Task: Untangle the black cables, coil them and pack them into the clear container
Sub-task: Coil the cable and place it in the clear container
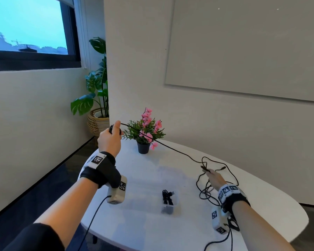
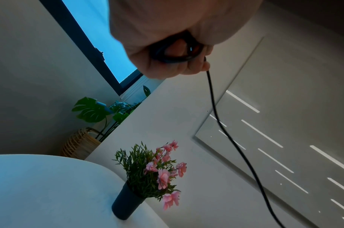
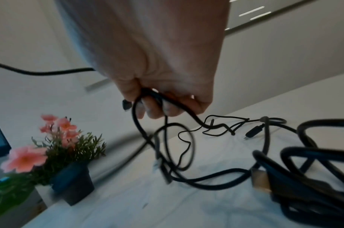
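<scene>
My left hand (image 1: 112, 134) is raised at the table's far left and grips a small coil of black cable (image 2: 174, 52). From that coil one strand of the cable (image 1: 172, 150) runs taut past the flowers down to the tangle. My right hand (image 1: 213, 177) pinches a loop of cable (image 3: 147, 98) above the tangle of black cables (image 1: 209, 185) lying on the table's right side. The clear container (image 1: 169, 201) stands at the table's middle front with a coiled black cable (image 1: 167, 196) inside it.
A small black pot of pink flowers (image 1: 145, 134) stands at the back of the white table (image 1: 147, 229), close under the stretched strand. A large potted plant (image 1: 96, 105) stands on the floor by the window. Camera leads hang from both wrists.
</scene>
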Motion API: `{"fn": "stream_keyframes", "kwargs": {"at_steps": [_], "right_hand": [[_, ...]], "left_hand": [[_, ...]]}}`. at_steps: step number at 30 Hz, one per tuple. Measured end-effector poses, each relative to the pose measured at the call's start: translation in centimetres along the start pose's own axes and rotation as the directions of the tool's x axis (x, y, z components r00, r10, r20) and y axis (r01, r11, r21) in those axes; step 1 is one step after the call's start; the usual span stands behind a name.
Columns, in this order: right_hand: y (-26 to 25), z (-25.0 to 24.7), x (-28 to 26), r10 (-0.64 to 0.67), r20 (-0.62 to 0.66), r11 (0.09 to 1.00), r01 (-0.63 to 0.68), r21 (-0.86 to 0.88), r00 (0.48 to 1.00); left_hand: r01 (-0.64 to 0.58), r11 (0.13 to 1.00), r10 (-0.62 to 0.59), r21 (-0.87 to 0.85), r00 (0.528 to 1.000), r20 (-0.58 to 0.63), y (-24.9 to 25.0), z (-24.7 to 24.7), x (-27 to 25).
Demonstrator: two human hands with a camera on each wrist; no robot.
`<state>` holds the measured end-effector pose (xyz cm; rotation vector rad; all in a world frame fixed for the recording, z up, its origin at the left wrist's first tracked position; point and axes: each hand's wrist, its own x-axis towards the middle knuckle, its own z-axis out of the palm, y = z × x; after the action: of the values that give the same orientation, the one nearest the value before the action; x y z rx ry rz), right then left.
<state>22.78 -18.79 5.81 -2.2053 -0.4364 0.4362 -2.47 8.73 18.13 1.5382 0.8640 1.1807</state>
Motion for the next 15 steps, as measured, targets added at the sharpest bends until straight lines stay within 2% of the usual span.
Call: {"fn": "stream_keyframes", "kwargs": {"at_steps": [3, 8, 11, 13, 15], "right_hand": [[-0.7, -0.6, 0.0, 0.025, -0.027, 0.989, -0.021, 0.145, 0.999], [-0.2, -1.7, -0.3, 0.045, -0.117, 0.972, -0.016, 0.236, 0.992], [0.9, -2.7, -0.9, 0.026, -0.218, 0.996, -0.006, 0.090, 0.976], [1.5, -3.1, -1.4, -0.014, -0.263, 0.997, -0.006, -0.074, 0.965], [1.8, -3.4, -1.7, -0.042, -0.287, 0.989, 0.000, -0.146, 0.957]], "left_hand": [[0.018, 0.999, -0.020, 0.051, 0.998, 0.055, -0.1, 0.5, -0.7], [0.089, 0.995, -0.091, 0.032, 0.993, 0.071, -0.3, 1.3, -1.5], [0.148, 0.989, -0.148, 0.010, 0.988, 0.036, -0.5, 1.1, -0.9], [0.148, 0.989, -0.149, 0.022, 0.989, 0.016, -0.6, 0.7, -0.5], [0.138, 0.990, -0.139, 0.040, 0.990, 0.008, -0.7, 0.5, -0.2]]}}
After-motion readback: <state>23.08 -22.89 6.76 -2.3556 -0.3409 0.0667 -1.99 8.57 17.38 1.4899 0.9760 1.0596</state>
